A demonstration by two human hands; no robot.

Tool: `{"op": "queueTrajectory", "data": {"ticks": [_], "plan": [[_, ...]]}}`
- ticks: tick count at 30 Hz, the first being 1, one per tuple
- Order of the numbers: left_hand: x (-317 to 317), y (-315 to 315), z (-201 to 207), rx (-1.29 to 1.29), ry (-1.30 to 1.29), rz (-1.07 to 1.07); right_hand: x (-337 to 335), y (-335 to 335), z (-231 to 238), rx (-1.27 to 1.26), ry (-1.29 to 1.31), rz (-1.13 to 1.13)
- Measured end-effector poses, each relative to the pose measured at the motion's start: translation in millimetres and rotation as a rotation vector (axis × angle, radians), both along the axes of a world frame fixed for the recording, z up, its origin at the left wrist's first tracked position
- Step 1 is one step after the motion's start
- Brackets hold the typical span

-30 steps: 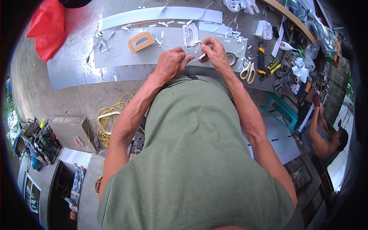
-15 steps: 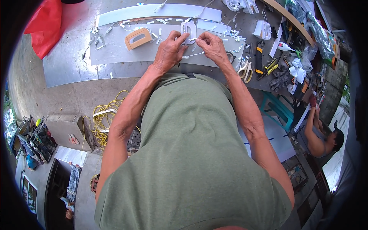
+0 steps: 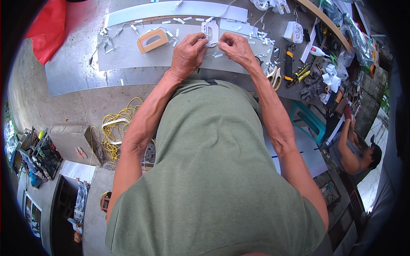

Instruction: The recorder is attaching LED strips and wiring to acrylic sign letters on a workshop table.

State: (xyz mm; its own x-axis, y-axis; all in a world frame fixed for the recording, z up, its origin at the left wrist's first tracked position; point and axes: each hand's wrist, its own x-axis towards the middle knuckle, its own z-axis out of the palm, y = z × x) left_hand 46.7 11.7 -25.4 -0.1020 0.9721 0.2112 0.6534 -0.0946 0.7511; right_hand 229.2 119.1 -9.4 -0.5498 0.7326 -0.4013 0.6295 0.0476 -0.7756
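Observation:
My left hand [image 3: 188,53] is closed in a pinch, with a small white wired LED module [image 3: 212,43] at its fingertips. My right hand [image 3: 237,50] faces it, thumb and forefinger pinched at the other end of that piece; the exact grip is too small to make out. Just beyond the fingers lies a white hollow channel letter [image 3: 215,27]. Below the fingertips, a thin wire with another module [image 3: 218,55] lies over the grey sheet [image 3: 128,59]. A tan-sided letter [image 3: 153,41] rests left of my left hand.
Loose modules lie scattered around the long white curved panel [image 3: 171,13]. To the right are scissors [image 3: 274,78], an orange-and-black cutter [image 3: 289,64], pliers [image 3: 303,73] and a glue bottle [image 3: 317,51]. A teal stool [image 3: 309,121] and another person [image 3: 356,153] are at the lower right.
My hands have drawn slightly closer around the white piece, the right hand shifting a little left. The hanging wire and its module have swung into a different position below the fingers.

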Motion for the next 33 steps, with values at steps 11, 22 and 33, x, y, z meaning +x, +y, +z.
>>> {"op": "queueTrajectory", "data": {"ticks": [11,22,33], "plan": [[-35,8,-4,0.024,-0.019,-0.237,-12,-5,-4,0.059,0.026,0.154],[-24,3,-2,-0.023,-0.105,-0.13,-18,-12,-7,0.114,-0.028,0.089],[-22,4,-10,0.038,-0.061,-0.125,-20,-16,-6,0.114,-0.016,0.048]]}}
